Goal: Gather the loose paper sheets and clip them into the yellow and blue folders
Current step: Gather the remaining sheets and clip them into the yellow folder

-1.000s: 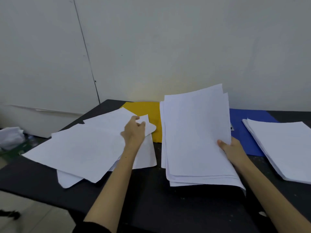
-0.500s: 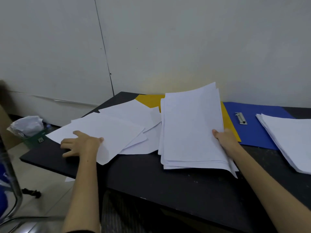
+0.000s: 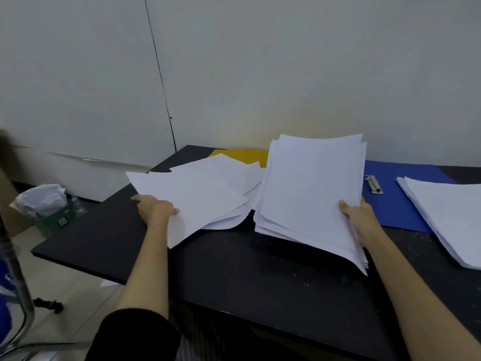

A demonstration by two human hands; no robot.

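- The stack (image 3: 309,188) of sheets stands tilted up off the counter (image 3: 234,269), its near edge low and its far edge raised toward the wall (image 3: 286,74).
- The right hand (image 3: 360,217) has its grip closed on the stack's right edge, thumb on top; the fingers beneath are hidden by the paper.
- Loose sheets (image 3: 200,194) lie fanned just left of the stack, overlapping each other; how many there are is hard to tell.
- The left hand (image 3: 156,208) pinches the near-left corner of the top loose sheet, thumb over it, grip closed on that sheet; one finger points out along the counter.
- The yellow folder (image 3: 242,155) is mostly covered by the sheets and the stack; only a strip of it shows at the back.
- The blue folder (image 3: 390,204) lies open right of the stack, its metal clip (image 3: 373,184) bare.
- A second pile (image 3: 447,214) rests partly on the blue folder, cut off by the right frame edge.
- On the floor at left, a green bin (image 3: 56,220) holds crumpled paper.
- A chair frame (image 3: 15,282) is cut off at the left edge.
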